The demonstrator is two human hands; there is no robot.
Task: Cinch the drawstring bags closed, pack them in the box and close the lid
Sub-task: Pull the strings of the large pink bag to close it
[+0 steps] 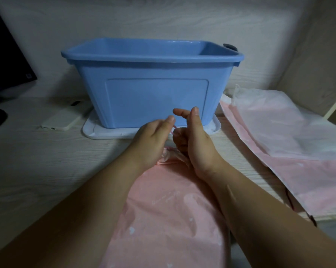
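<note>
Pink drawstring bag, thin crinkly plastic film printed with white hearts: lies at the near edge of the pale wood-grain surface, between the two forearms, filled out and rounded. Its neck is gathered into tight pleats pointing toward the far edge.

Thin pink cord: runs up out of the pleats, short and taut between the hands. Probably mid-cinch, with the neck nearly closed.

Left hand: fingers curled, thumb tip at the cord, apparently pinching it. The contact itself is hidden.

Right hand: lower fingers curled round the cord, with thumb and forefinger raised and free.

Blue plastic box, smooth, rigid, with tapered walls and a rolled rim: stands open near the far edge, facing the bag, so a filled bag can go straight in. No bag shows inside it.

White plastic lid, shallow with a raised edge: lies under the box, kept for closing.

White translucent bag and second pink bag: flat, uncinched and overlapping toward the right edge, awaiting their turn.

White-cased phone: lies left of the lid.
</note>
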